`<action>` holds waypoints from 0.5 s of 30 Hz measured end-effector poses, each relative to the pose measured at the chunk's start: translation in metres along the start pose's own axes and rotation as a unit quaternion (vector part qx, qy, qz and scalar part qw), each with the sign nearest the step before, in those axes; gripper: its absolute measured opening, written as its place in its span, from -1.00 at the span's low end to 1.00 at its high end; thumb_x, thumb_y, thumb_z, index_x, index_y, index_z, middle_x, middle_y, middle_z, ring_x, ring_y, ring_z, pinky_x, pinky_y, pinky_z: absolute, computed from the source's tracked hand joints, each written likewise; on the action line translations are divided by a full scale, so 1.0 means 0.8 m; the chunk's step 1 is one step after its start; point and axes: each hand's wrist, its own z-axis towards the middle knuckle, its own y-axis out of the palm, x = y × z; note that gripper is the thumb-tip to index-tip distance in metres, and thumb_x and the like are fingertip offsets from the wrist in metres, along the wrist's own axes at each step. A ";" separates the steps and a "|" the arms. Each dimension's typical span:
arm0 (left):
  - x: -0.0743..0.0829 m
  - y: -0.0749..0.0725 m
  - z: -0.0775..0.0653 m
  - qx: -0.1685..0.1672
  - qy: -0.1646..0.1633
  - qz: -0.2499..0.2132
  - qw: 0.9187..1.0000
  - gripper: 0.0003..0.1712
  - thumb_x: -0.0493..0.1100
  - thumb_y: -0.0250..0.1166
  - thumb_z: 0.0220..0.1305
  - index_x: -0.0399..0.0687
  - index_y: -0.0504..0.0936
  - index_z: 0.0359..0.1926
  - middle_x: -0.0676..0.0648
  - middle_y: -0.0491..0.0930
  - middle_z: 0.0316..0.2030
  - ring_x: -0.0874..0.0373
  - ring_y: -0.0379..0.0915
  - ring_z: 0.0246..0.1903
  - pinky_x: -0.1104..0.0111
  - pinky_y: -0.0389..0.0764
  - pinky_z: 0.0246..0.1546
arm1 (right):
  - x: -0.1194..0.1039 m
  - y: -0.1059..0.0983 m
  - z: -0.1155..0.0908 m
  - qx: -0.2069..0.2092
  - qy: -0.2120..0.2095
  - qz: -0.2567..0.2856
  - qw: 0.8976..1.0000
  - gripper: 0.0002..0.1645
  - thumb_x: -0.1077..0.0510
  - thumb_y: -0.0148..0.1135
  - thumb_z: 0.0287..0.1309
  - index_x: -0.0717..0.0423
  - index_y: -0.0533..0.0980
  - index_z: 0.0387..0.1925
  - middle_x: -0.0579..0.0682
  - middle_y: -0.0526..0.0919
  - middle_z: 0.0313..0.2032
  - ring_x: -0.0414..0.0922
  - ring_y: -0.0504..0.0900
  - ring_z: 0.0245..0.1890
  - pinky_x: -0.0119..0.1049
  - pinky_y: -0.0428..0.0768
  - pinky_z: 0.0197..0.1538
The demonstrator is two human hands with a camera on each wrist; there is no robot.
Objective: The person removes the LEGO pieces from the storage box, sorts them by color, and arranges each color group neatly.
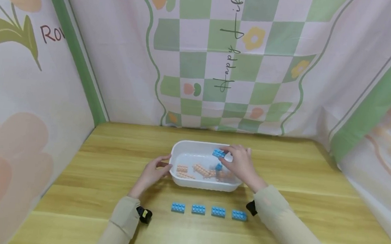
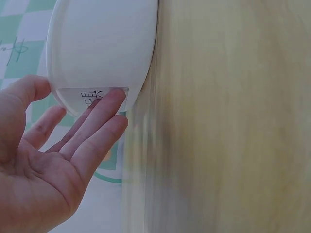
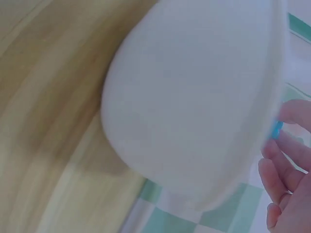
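A white plastic tub (image 1: 190, 183) stands on the table with several peach bricks (image 1: 203, 170) and a small blue brick (image 1: 218, 166) inside. Over its right part, my right hand (image 1: 240, 164) pinches a blue building brick (image 1: 218, 153) between thumb and fingers. In the right wrist view the tub wall hides most of that held brick (image 3: 277, 129). My left hand (image 2: 58, 150) touches the tub's left end, fingers extended against its label (image 2: 92, 97) and thumb near the rim. Nearer me, several blue bricks (image 1: 198, 209) lie in a spaced row, studs up.
The wooden table (image 1: 107, 176) runs back to a green and white checked curtain (image 1: 221, 62). Printed cloth (image 1: 14, 121) hangs along the left side, and more hangs at the right. Each wrist wears a black strap camera (image 1: 144, 214).
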 end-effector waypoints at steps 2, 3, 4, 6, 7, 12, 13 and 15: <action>-0.007 0.001 0.005 0.003 -0.001 0.001 1.000 -0.50 -0.21 0.22 0.27 -0.11 0.42 0.23 -0.30 0.58 -0.03 -0.06 0.63 -0.24 0.27 0.69 -0.21 | -0.003 -0.006 -0.002 0.004 0.003 0.007 1.000 -0.65 0.11 0.41 -0.03 0.09 0.63 -0.14 -0.02 0.68 -0.33 -0.02 0.53 -0.28 -0.10 0.19 -0.21; -0.007 0.002 0.006 0.002 -0.003 0.003 1.000 -0.49 -0.21 0.22 0.27 -0.11 0.41 0.24 -0.30 0.58 -0.03 -0.06 0.63 -0.24 0.27 0.69 -0.22 | -0.004 -0.009 -0.004 0.006 0.005 0.011 1.000 -0.66 0.11 0.41 -0.03 0.09 0.64 -0.15 -0.03 0.68 -0.33 -0.02 0.53 -0.28 -0.10 0.19 -0.20; -0.007 0.002 0.006 0.002 -0.002 0.005 1.000 -0.50 -0.21 0.21 0.27 -0.13 0.41 0.24 -0.31 0.57 -0.03 -0.06 0.63 -0.24 0.28 0.69 -0.22 | -0.005 -0.012 -0.005 0.009 0.004 0.013 1.000 -0.67 0.11 0.41 -0.03 0.09 0.64 -0.16 -0.03 0.68 -0.33 -0.03 0.52 -0.28 -0.10 0.19 -0.20; -0.007 0.002 0.007 0.003 -0.002 0.004 1.000 -0.50 -0.21 0.21 0.28 -0.14 0.41 0.23 -0.32 0.57 -0.03 -0.07 0.62 -0.23 0.27 0.69 -0.22 | -0.006 -0.017 -0.009 0.016 -0.001 0.018 1.000 -0.69 0.11 0.41 -0.03 0.09 0.64 -0.18 -0.02 0.68 -0.34 -0.02 0.53 -0.29 -0.11 0.18 -0.21; -0.008 0.002 0.008 0.004 -0.002 0.004 1.000 -0.50 -0.21 0.21 0.28 -0.14 0.42 0.23 -0.32 0.57 -0.03 -0.08 0.62 -0.23 0.26 0.69 -0.22 | -0.006 -0.020 -0.010 0.018 -0.003 0.023 1.000 -0.70 0.12 0.41 -0.03 0.09 0.65 -0.19 -0.02 0.68 -0.34 -0.02 0.53 -0.29 -0.12 0.18 -0.21; -0.009 0.002 0.008 0.005 0.000 0.002 1.000 -0.50 -0.20 0.21 0.28 -0.15 0.42 0.23 -0.35 0.56 -0.02 -0.10 0.62 -0.23 0.23 0.69 -0.20 | -0.006 -0.032 -0.022 0.031 -0.019 0.046 0.998 -0.71 0.16 0.41 -0.04 0.14 0.64 -0.21 0.03 0.68 -0.33 0.02 0.56 -0.31 -0.10 0.29 -0.16; -0.010 0.003 0.007 0.005 0.002 0.003 1.000 -0.50 -0.20 0.21 0.28 -0.15 0.42 0.23 -0.35 0.56 -0.02 -0.10 0.62 -0.22 0.23 0.69 -0.21 | -0.006 -0.035 -0.025 0.033 -0.022 0.050 0.998 -0.72 0.18 0.41 -0.04 0.15 0.64 -0.21 0.04 0.68 -0.33 0.03 0.57 -0.32 -0.09 0.32 -0.15; -0.010 0.003 0.007 0.003 0.003 0.004 1.000 -0.50 -0.20 0.21 0.28 -0.15 0.41 0.24 -0.35 0.56 -0.01 -0.10 0.62 -0.22 0.23 0.69 -0.21 | -0.005 -0.040 -0.032 0.034 -0.025 0.058 0.997 -0.72 0.20 0.41 -0.04 0.18 0.64 -0.21 0.05 0.68 -0.33 0.02 0.57 -0.35 -0.12 0.41 -0.17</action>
